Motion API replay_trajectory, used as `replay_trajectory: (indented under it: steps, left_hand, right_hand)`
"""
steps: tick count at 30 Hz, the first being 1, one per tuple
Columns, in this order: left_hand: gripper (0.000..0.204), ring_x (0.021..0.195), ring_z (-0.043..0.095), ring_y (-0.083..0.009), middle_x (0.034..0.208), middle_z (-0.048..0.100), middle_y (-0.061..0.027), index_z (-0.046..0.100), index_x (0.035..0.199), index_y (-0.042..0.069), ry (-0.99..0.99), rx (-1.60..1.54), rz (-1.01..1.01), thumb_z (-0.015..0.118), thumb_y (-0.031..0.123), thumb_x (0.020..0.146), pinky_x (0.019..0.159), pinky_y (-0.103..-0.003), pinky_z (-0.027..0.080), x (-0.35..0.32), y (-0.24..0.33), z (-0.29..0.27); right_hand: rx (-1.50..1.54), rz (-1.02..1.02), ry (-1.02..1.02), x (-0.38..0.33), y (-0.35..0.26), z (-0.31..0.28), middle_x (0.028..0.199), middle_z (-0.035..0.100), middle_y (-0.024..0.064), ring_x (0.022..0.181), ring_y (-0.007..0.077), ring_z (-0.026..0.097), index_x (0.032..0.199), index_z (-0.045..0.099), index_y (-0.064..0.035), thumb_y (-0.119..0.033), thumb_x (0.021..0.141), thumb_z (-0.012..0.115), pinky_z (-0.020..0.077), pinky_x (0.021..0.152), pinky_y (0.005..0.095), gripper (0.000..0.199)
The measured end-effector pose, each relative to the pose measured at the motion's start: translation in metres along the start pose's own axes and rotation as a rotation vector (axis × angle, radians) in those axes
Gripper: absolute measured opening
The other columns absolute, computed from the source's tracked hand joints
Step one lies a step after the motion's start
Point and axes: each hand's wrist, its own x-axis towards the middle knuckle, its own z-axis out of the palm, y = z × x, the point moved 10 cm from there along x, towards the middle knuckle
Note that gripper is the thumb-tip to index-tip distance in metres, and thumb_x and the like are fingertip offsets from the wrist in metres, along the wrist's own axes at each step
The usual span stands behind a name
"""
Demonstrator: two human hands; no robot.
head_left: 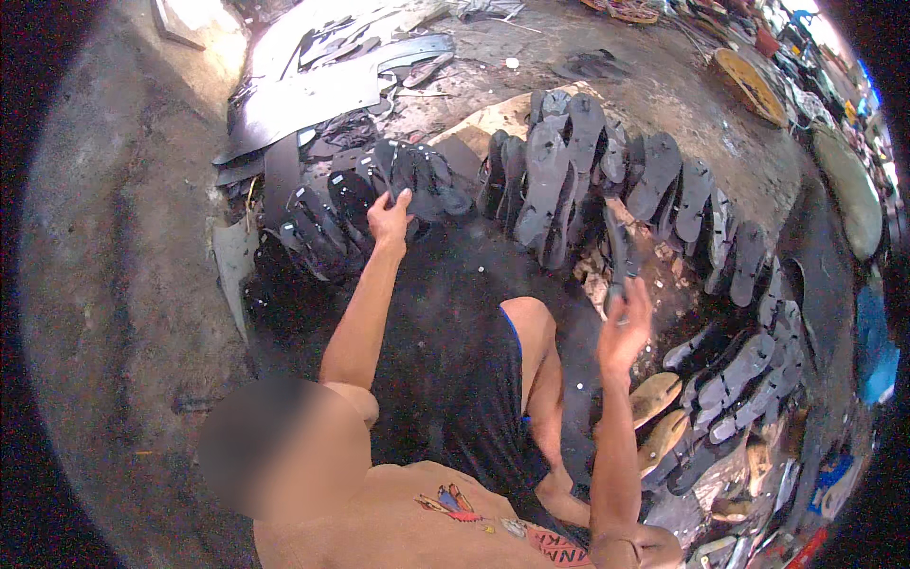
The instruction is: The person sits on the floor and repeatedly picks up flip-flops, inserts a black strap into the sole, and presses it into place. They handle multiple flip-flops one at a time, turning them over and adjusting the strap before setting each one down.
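My left hand (388,224) reaches to a row of black sandal soles with small pale marks. Its fingers close on the near end of one sandal sole (393,169), and others lean close beside it. My right hand (627,327) is slightly blurred and is raised over the ground to the right of my knee. A narrow dark sandal sole (618,248), seen nearly edge-on, stands up from its fingertips. Past that hand, grey sandal soles (543,180) with dark straps or plugs lean together in a curved row.
Dark sheet offcuts (313,100) lie piled at the far left. More grey soles (735,372) curve round on the right, near tan wooden foot-shaped forms (656,396). A yellowish oval piece (749,87) lies far right, amid clutter. Bare concrete floor (123,284) stretches along the left.
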Motion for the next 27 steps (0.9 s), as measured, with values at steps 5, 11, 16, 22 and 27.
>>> replay_trajectory:
  steps: [5,11,16,22,27]
  left_hand:
    - [0.049,0.129,0.065,-0.0231,0.136,0.069,-0.0096,0.063,0.141,0.004,-0.425,-0.067,0.020,0.081,0.013,0.097,0.110,-0.040,0.052,-0.198,-0.017,0.041]
    - [0.067,0.141,0.054,-0.0259,0.152,0.055,-0.0105,0.049,0.155,0.004,-0.780,-0.037,0.345,0.077,0.001,0.094,0.122,-0.043,0.041,-0.368,0.053,0.121]
    - [0.065,0.144,0.050,-0.0235,0.152,0.054,-0.0096,0.042,0.159,0.003,-0.906,-0.189,0.300,0.072,0.003,0.101,0.122,-0.043,0.038,-0.413,0.079,0.133]
    - [0.065,0.124,0.061,-0.0150,0.144,0.057,-0.0081,0.042,0.159,0.000,-1.323,-0.470,0.277,0.073,-0.001,0.102,0.106,-0.032,0.051,-0.524,0.114,0.151]
    - [0.031,0.130,0.068,-0.0295,0.138,0.069,-0.0191,0.072,0.125,-0.003,-1.617,-0.161,0.677,0.078,0.001,0.096,0.108,-0.042,0.057,-0.587,0.131,0.156]
  right_hand:
    - [0.711,0.817,0.383,-0.065,0.051,-0.149,0.123,0.071,0.0154,0.107,0.0234,0.071,0.138,0.064,0.0043,-0.024,0.113,0.063,0.0619,0.085,0.0353,0.038]
    - [0.214,0.531,0.344,-0.087,-0.023,-0.212,0.118,0.071,0.0177,0.099,0.0283,0.073,0.127,0.069,0.0064,-0.034,0.110,0.068,0.0567,0.096,0.0384,0.044]
    - [1.013,0.756,0.702,-0.115,-0.004,-0.241,0.123,0.074,0.0082,0.103,0.0197,0.073,0.135,0.064,-0.0010,-0.018,0.113,0.062,0.0648,0.083,0.0341,0.028]
    - [1.506,0.880,0.568,-0.187,-0.022,-0.193,0.119,0.073,0.0076,0.104,0.0171,0.072,0.134,0.064,-0.0048,-0.023,0.108,0.071,0.0625,0.102,0.0437,0.033]
    - [0.534,0.601,0.241,-0.152,-0.026,-0.291,0.155,0.055,0.0218,0.143,0.0329,0.056,0.148,0.052,0.0016,-0.003,0.093,0.079,0.0458,0.119,0.0446,0.062]
